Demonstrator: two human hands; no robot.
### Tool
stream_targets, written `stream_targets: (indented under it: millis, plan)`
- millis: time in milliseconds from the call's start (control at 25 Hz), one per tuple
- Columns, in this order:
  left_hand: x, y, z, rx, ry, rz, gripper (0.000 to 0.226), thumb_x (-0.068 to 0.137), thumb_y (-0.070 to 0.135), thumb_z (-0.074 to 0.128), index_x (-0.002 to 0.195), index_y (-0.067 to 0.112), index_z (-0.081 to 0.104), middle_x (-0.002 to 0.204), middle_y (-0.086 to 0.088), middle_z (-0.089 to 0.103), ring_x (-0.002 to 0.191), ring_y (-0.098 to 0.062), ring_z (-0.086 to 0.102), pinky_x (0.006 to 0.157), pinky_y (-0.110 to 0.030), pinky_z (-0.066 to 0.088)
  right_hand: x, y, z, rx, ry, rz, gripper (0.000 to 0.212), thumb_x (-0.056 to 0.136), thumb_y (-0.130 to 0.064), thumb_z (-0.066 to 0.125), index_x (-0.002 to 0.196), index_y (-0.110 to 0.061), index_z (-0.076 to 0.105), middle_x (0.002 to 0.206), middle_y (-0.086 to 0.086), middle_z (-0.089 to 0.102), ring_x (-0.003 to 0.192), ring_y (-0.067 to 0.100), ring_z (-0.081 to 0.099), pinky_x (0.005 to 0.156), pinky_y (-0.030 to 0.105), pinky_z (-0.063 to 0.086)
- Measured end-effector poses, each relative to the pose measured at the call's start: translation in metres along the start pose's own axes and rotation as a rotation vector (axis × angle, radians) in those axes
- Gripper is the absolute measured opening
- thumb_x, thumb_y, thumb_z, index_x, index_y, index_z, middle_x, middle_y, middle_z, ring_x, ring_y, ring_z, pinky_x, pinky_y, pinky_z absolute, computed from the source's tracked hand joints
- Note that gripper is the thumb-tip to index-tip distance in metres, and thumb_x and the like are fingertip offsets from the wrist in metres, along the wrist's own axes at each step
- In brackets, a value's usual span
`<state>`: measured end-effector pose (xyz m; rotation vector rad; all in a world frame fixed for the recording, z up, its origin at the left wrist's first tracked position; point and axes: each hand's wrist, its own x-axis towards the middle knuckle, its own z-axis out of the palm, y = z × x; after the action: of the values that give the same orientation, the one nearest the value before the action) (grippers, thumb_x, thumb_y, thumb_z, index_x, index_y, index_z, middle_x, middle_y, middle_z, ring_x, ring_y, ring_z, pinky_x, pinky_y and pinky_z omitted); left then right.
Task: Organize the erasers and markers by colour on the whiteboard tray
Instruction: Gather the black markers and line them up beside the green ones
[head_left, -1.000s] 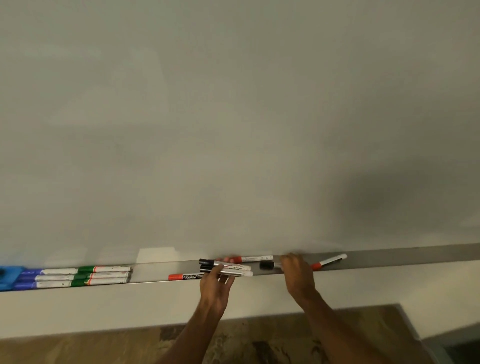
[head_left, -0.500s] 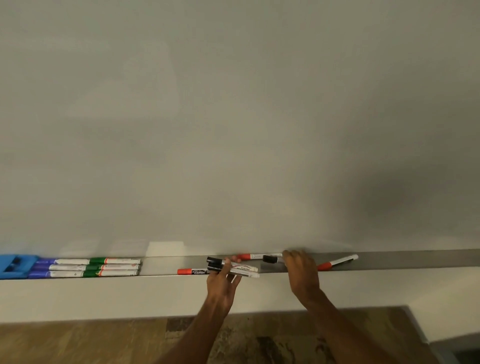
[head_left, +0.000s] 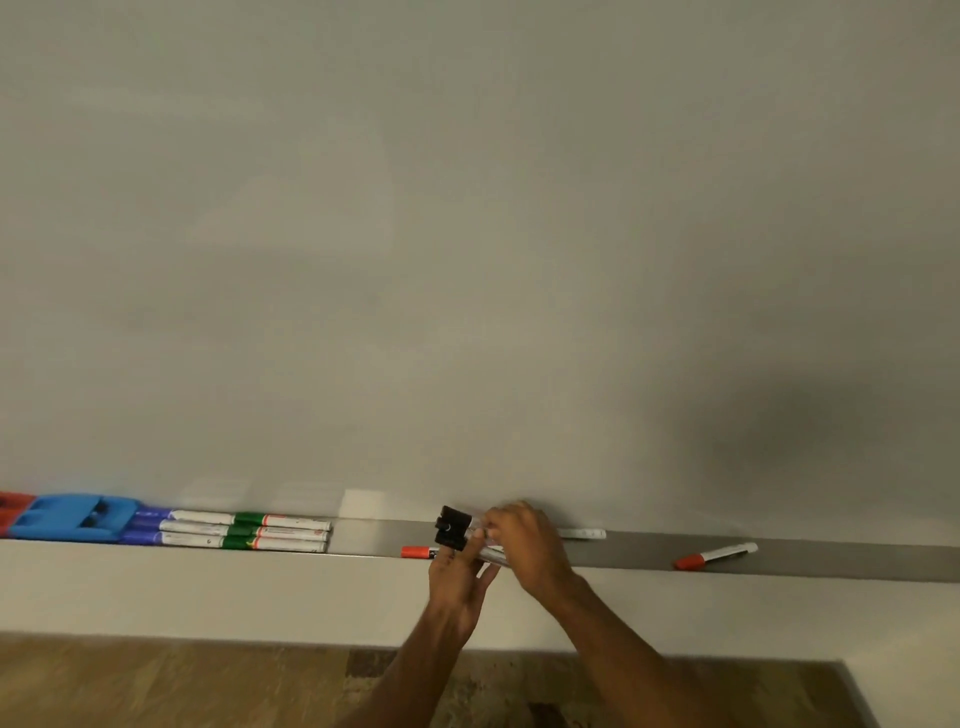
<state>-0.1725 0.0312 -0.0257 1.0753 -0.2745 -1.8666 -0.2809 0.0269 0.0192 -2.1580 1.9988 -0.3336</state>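
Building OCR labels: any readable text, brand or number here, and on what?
None can be read.
Green markers: red print on white barrels, too blurred.
Blue markers: marks too small.
Black markers held by both hands: no legible print.
Red marker on tray: dark marks, unreadable.

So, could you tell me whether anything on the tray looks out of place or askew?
Yes: one red-capped marker lies alone, tilted across the tray, far right of the neat blue and green rows. Another red-capped marker sits loose by the left hand, which holds the black-capped markers.
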Motion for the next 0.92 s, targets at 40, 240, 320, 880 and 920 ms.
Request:
stream_targets:
  millis: [40, 240, 320, 880, 920]
  plan:
    - [0.001, 0.006, -0.005, -0.001, 0.009, 0.019, 0.027, 0.091, 0.007, 0.058, 0.118, 0.005, 0.060, 0.109, -0.018, 0.067, 0.103, -0.032, 0.063, 0.082, -0.043, 0.054, 0.003, -0.008, 0.003, 0.001, -0.005, -0.010, 0.016, 0.090, -0.028, 0.055, 0.096, -0.018, 0.065, 0.100, 0.005, 0.070, 0.097, 0.024, 0.060, 0.082, 0.035, 0.049]
    - [-0.002, 0.039, -0.034, -0.042, 0.092, 0.086, 0.033, 0.090, 0.006, 0.059, 0.122, 0.001, 0.057, 0.114, -0.022, 0.064, 0.103, -0.034, 0.063, 0.078, -0.043, 0.054, 0.018, -0.048, 0.013, 0.044, -0.048, -0.071, 0.017, 0.092, -0.031, 0.051, 0.097, -0.020, 0.064, 0.101, 0.007, 0.070, 0.098, 0.025, 0.062, 0.083, 0.036, 0.050]
    - [-0.005, 0.057, -0.051, -0.093, 0.135, 0.110, 0.032, 0.090, 0.005, 0.059, 0.121, 0.000, 0.057, 0.113, -0.022, 0.064, 0.099, -0.034, 0.064, 0.074, -0.042, 0.054, 0.022, -0.059, 0.022, 0.032, 0.000, -0.068, 0.020, 0.092, -0.025, 0.051, 0.108, -0.019, 0.061, 0.111, 0.007, 0.069, 0.106, 0.026, 0.061, 0.089, 0.035, 0.049]
    - [-0.011, 0.118, -0.113, -0.223, 0.251, 0.174, 0.026, 0.090, 0.001, 0.058, 0.115, 0.008, 0.056, 0.098, -0.013, 0.064, 0.087, -0.028, 0.063, 0.079, -0.044, 0.051, -0.032, -0.049, 0.058, 0.023, -0.076, -0.062, 0.061, 0.103, -0.036, 0.015, 0.111, -0.011, 0.071, 0.117, 0.003, 0.071, 0.113, 0.012, 0.063, 0.088, 0.027, 0.055]
    - [-0.012, 0.116, -0.111, -0.227, 0.248, 0.161, 0.025, 0.090, 0.000, 0.058, 0.114, 0.008, 0.056, 0.098, -0.014, 0.064, 0.087, -0.028, 0.063, 0.078, -0.044, 0.052, -0.036, -0.045, 0.056, 0.009, -0.051, -0.069, 0.070, 0.103, -0.034, 0.006, 0.110, -0.010, 0.071, 0.118, 0.003, 0.070, 0.111, 0.012, 0.065, 0.087, 0.024, 0.055]
